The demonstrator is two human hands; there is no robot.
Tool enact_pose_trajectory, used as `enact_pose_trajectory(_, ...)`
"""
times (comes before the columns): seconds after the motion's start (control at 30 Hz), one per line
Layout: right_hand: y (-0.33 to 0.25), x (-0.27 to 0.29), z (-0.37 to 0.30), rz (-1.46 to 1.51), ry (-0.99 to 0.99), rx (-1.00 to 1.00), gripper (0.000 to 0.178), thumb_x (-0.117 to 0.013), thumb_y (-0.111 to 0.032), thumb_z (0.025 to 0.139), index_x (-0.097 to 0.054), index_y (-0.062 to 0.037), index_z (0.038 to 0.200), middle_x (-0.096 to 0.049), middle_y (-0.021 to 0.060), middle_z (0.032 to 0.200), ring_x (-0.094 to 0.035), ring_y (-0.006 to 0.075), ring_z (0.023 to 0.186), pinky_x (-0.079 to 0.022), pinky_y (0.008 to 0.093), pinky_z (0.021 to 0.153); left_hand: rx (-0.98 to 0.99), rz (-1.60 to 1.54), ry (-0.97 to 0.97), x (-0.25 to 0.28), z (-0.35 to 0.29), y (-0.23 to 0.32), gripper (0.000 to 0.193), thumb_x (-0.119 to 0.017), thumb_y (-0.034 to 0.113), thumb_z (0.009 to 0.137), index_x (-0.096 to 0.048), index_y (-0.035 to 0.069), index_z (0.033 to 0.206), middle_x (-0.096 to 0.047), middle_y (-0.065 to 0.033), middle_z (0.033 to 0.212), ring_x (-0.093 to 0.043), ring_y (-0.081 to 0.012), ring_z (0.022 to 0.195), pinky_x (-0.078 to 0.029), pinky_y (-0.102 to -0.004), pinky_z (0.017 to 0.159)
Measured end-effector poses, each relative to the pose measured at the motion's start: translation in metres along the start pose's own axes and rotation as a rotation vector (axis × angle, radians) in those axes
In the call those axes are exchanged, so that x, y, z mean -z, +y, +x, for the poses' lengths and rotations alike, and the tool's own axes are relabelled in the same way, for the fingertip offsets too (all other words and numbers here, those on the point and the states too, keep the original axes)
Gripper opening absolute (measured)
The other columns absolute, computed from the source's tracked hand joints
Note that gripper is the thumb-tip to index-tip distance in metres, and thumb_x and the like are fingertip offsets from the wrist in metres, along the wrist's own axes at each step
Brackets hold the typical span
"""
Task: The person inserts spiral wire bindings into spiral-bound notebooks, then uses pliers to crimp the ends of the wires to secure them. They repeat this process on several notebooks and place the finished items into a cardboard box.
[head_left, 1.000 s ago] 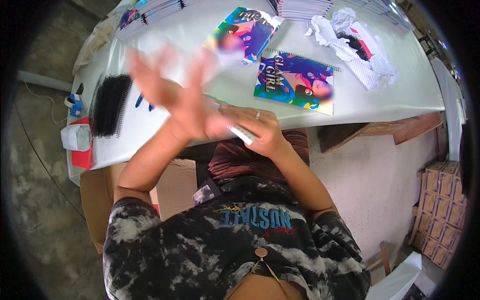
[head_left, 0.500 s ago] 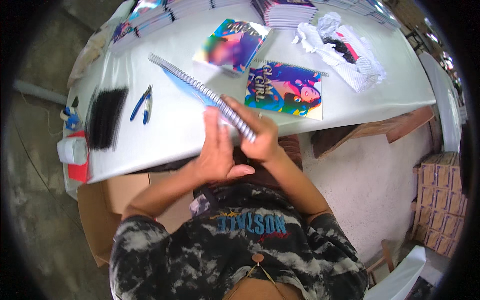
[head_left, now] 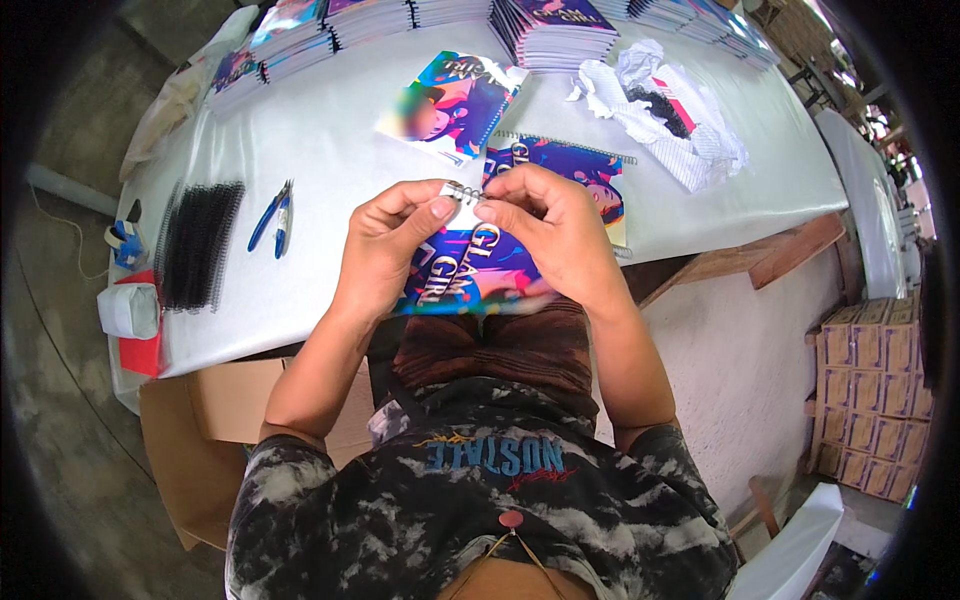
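Note:
Close to the table's front edge, a spiral notebook [head_left: 470, 262] with a colourful printed cover is held up between both hands. My left hand [head_left: 395, 225] pinches its top corner beside the wire coil, thumb on the near side. My right hand [head_left: 550, 225] has thumb and fingertips closed at the same coil end, just right of the left thumb. Fingers hide part of the coil. Behind my right hand lies a second spiral notebook [head_left: 590, 175], partly covered by it. Farther back rests another notebook [head_left: 455, 105] with a similar cover.
Blue-handled pliers [head_left: 270, 220] and a bundle of black coils [head_left: 200, 245] lie at the left, near a tape dispenser [head_left: 125, 245]. Stacked notebooks [head_left: 555, 40] line the far side. Crumpled white paper [head_left: 700, 150] sits at right. An open cardboard box [head_left: 235, 400] stands below the table.
The notebook has turned from edge-on, with its coil slanting across, to showing its cover. My left hand has gone from flat against it to pinching the coil end; my right hand has moved there too.

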State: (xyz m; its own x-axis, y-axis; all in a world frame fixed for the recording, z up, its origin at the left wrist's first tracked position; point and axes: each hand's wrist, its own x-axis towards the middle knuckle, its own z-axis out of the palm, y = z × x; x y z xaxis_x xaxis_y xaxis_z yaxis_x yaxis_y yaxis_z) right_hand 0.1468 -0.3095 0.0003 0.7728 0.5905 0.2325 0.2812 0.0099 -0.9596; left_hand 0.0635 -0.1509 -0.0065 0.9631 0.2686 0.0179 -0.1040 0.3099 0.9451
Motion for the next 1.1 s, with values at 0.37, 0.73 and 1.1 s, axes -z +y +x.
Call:
enact_pose_trajectory(0.37,0.002,-0.016,-0.006,0.244,0.023,-0.017,0.018,-0.068,0.009,0.069,-0.056,0.0010,0.080,-0.063,0.0072,0.074,-0.060,0.0092,0.069,-0.048,0.0235,0.062,-0.037,0.076,-0.188,0.009,0.006,0.005,0.010,-0.059,-0.002,0.080,-0.059,0.000,0.090,-0.062,-0.0030,0.085,-0.056,-0.0076,0.075,-0.046,-0.0215,0.071)
enact_pose_trajectory(0.73,0.001,0.026,-0.006,0.494,0.719,0.312,0.043,-0.057,-0.002,0.086,-0.038,-0.0038,0.125,-0.056,0.0081,0.101,-0.055,0.0118,0.087,-0.048,0.0258,0.073,-0.457,0.801,0.181,0.001,0.035,0.024,0.076,-0.070,0.029,0.078,-0.028,0.005,0.137,-0.046,-0.0183,0.122,-0.052,-0.0271,0.106,-0.040,-0.0375,0.091)
enact_pose_trajectory(1.1,0.120,0.070,-0.087,-0.830,0.694,-0.105,0.058,-0.070,-0.021,0.076,-0.046,0.0034,0.123,-0.051,0.0199,0.112,-0.041,0.0329,0.106,-0.032,0.0426,0.094,-0.310,1.443,0.085,-0.007,0.020,-0.087,0.047,-0.071,0.019,0.073,-0.049,0.003,0.112,-0.052,-0.0172,0.113,-0.053,-0.0315,0.097,-0.043,-0.0395,0.080)
